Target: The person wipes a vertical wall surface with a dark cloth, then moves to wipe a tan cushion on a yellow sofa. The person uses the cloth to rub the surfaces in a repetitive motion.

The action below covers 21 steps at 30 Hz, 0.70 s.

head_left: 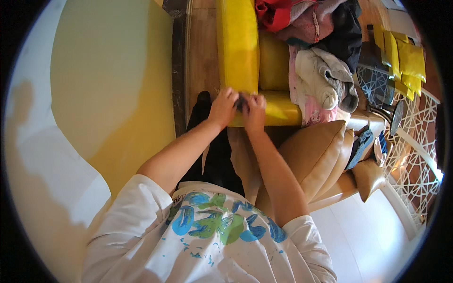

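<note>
My left hand (223,106) and my right hand (254,110) are close together over the near end of a yellow sofa (238,53). Between them is a small dark item (241,102), held by the fingers of both; blur and the fingers hide what it is. Both hands are bent around it, with the backs of the hands towards me. To the right of my right hand, a light pink cloth with a printed figure (315,112) hangs over the sofa seat, and a cream and grey garment (324,79) lies on it.
Red, mauve and black clothes (311,24) are heaped farther up the sofa. Tan cushions (311,155) rest on a tan sofa at the right, with blue clothing (360,146) beyond. A wall (113,88) runs along my left. A round glass table (376,85) stands far right.
</note>
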Available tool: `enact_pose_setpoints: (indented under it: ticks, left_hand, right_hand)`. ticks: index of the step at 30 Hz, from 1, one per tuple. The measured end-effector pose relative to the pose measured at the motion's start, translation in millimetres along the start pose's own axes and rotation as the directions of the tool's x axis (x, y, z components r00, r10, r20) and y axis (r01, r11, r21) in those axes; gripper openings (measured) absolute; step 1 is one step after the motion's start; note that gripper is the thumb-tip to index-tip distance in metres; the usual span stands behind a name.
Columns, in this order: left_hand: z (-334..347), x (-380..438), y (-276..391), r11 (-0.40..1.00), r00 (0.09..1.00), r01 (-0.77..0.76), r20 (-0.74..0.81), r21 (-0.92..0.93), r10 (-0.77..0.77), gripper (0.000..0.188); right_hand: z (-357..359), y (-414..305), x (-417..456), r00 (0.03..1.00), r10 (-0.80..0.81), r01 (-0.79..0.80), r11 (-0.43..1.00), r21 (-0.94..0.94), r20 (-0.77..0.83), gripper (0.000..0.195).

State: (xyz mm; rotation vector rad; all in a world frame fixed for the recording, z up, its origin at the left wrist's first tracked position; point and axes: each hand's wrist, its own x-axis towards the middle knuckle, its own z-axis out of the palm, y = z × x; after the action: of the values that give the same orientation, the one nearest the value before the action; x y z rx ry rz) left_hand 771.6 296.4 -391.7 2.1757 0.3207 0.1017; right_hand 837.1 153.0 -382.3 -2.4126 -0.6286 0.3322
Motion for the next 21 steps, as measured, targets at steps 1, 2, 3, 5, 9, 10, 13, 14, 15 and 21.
enact_pose_setpoints:
  ticks: [1, 2, 3, 5, 9, 10, 13, 14, 15, 21]
  left_hand:
    - [1.3, -19.3, -0.1, 0.999, 1.000, -0.016, 0.020, -0.033, 0.016, 0.034]
    - [2.9, -32.9, 1.9, 0.995, 0.997, 0.059, 0.048, -0.081, -0.055, 0.034]
    - [3.4, -38.8, 3.8, 0.983, 0.990, 0.133, 0.070, -0.124, -0.125, 0.034]
    - [-4.1, -32.0, 8.7, 0.978, 0.991, 0.132, 0.028, -0.161, -0.129, 0.035]
    - [-34.6, 31.0, -1.2, 0.983, 0.992, 0.002, -0.122, -0.182, -0.025, 0.040]
    - [-47.3, 53.8, 1.1, 0.983, 0.987, -0.013, -0.162, -0.182, -0.017, 0.042]
    - [-52.6, 102.3, -13.4, 0.998, 0.975, -0.038, -0.222, -0.054, 0.025, 0.044]
    - [-51.2, 101.8, -15.8, 0.999, 0.981, -0.034, -0.193, -0.028, 0.028, 0.044]
    - [-47.9, 101.3, -20.3, 1.000, 0.985, -0.031, -0.168, 0.000, 0.030, 0.044]
    - [-29.9, 49.5, -14.1, 1.000, 1.000, 0.025, -0.006, 0.002, -0.025, 0.040]
  right_hand:
    - [-0.4, 2.8, -21.3, 0.999, -0.024, 0.024, 1.000, -0.010, 0.037, 0.042]
    - [-2.1, 2.5, -33.7, 0.997, -0.049, 0.050, 0.999, -0.018, 0.065, 0.042]
    - [-4.2, -2.8, -32.0, 0.996, -0.005, 0.004, 1.000, 0.015, 0.084, 0.042]
    - [-7.3, -11.5, -31.9, 0.985, 0.088, -0.100, 0.992, 0.074, 0.146, 0.042]
    - [-26.3, -42.6, 50.3, 0.997, 0.017, -0.030, 0.987, 0.158, 0.079, 0.034]
    - [-23.4, -45.6, 75.7, 0.999, -0.020, 0.013, 0.990, 0.137, 0.049, 0.035]
    - [-4.4, -45.6, 128.2, 0.996, -0.091, 0.091, 0.996, 0.025, -0.004, 0.037]
    - [-0.1, -45.3, 134.1, 0.994, -0.107, 0.107, 0.994, -0.019, -0.016, 0.037]
    - [4.2, -44.0, 130.8, 0.996, -0.083, 0.083, 0.997, -0.006, -0.023, 0.038]
    - [2.1, -28.5, 57.3, 0.999, -0.008, 0.008, 1.000, 0.015, 0.049, 0.048]
